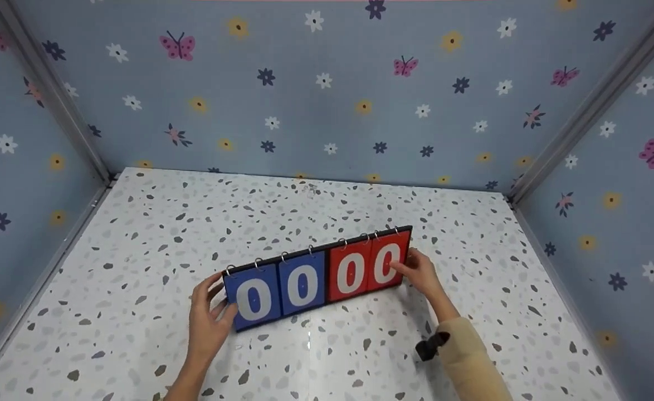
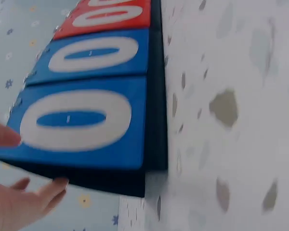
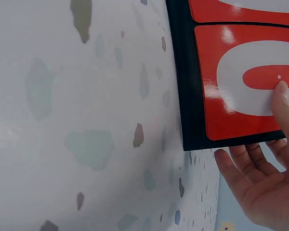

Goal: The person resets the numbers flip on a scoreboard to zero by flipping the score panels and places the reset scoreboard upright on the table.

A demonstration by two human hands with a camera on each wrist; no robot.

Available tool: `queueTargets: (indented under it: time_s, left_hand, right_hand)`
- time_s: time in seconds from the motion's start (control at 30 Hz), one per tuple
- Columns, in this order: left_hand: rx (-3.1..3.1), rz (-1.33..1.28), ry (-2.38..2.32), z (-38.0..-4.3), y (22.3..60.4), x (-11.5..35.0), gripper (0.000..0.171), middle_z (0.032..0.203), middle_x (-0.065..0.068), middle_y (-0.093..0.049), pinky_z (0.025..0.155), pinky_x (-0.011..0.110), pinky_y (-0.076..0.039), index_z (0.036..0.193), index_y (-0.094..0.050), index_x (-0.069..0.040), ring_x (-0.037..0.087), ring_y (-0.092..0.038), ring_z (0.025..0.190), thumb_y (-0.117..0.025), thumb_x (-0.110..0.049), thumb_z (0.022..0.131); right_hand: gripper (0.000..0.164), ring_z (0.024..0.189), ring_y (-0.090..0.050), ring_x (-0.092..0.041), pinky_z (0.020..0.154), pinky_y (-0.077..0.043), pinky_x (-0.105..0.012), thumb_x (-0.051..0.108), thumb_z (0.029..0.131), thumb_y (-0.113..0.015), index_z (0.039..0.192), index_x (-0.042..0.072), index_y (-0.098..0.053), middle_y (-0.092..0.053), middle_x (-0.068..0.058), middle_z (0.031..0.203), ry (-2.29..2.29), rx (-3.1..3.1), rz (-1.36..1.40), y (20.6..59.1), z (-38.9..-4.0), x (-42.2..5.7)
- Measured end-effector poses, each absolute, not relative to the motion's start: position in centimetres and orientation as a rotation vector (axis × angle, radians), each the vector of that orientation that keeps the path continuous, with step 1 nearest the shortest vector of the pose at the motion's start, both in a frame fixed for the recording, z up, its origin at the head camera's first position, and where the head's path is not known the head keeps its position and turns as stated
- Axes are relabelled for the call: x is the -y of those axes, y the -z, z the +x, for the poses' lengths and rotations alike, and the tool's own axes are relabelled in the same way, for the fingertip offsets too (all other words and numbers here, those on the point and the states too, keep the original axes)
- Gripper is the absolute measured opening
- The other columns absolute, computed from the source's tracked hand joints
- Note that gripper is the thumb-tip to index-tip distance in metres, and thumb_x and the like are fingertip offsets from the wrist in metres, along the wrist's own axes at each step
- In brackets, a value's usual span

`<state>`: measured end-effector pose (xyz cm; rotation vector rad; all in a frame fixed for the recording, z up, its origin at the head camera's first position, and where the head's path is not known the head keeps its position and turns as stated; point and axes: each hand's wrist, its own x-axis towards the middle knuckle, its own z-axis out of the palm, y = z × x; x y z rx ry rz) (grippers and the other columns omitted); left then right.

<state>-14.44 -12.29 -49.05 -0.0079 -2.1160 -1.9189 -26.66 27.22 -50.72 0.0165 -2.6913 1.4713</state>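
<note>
A tabletop flip scoreboard (image 1: 327, 278) stands tilted on the speckled table, its two blue cards on the left and two red cards on the right, each with a white 0. Metal rings run along its black top edge. At the left end, my left hand (image 1: 209, 314) holds the side edge, thumb in front by the outer blue card (image 2: 82, 120) and fingers round behind. My right hand (image 1: 421, 273) grips the right end. Its thumb presses the outer red card (image 3: 231, 96), while the other fingers reach behind the black backing (image 3: 190, 115).
White terrazzo-patterned table (image 1: 304, 206) spreads around the scoreboard. Blue panels with flowers and butterflies (image 1: 327, 100) enclose it at the back, left and right, joined by grey corner posts. A black strap end (image 1: 432, 346) sticks out beside the right sleeve (image 1: 472, 356).
</note>
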Motion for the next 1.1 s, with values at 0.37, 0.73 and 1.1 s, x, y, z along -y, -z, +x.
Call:
queueTargets:
  time_s: [0.37, 0.73, 1.1]
  left_hand:
    - [2.164, 0.146, 1.629, -17.9, 49.8, 12.1, 0.034, 0.093, 0.018, -0.058, 0.069, 0.012, -0.044, 0.112, -0.052, 0.01, 0.018, -0.053, 0.082, -0.063, -0.007, 0.084]
    - [2.322, 0.05, 1.545, -20.4, 49.5, 12.8, 0.027, 0.087, 0.018, -0.059, 0.069, 0.023, -0.049, 0.105, -0.056, 0.009, 0.024, -0.056, 0.079, -0.063, -0.006, 0.084]
    - [2.373, 0.031, 1.52, -20.4, 49.3, 12.7, 0.032, 0.092, 0.02, -0.059, 0.075, 0.037, -0.05, 0.11, -0.051, 0.009, 0.029, -0.058, 0.084, -0.062, -0.008, 0.085]
  right_hand:
    - [0.045, 0.07, -0.051, -0.017, 0.062, -0.042, -0.028, 0.019, 0.08, -0.069, 0.115, 0.0, -0.049, -0.059, -0.008, 0.078, -1.355, 2.689, 0.062, 50.8, -23.3, -26.5]
    - [0.06, 0.077, -0.053, -0.02, 0.067, -0.045, -0.032, 0.025, 0.081, -0.067, 0.127, -0.001, -0.038, -0.061, -0.014, 0.096, -1.315, 2.731, 0.034, 51.1, -20.7, -27.1]
    - [0.052, 0.071, -0.052, -0.017, 0.063, -0.044, -0.029, 0.027, 0.082, -0.066, 0.122, 0.003, -0.042, -0.06, -0.009, 0.085, -1.27, 2.695, 0.024, 51.1, -20.1, -26.6]
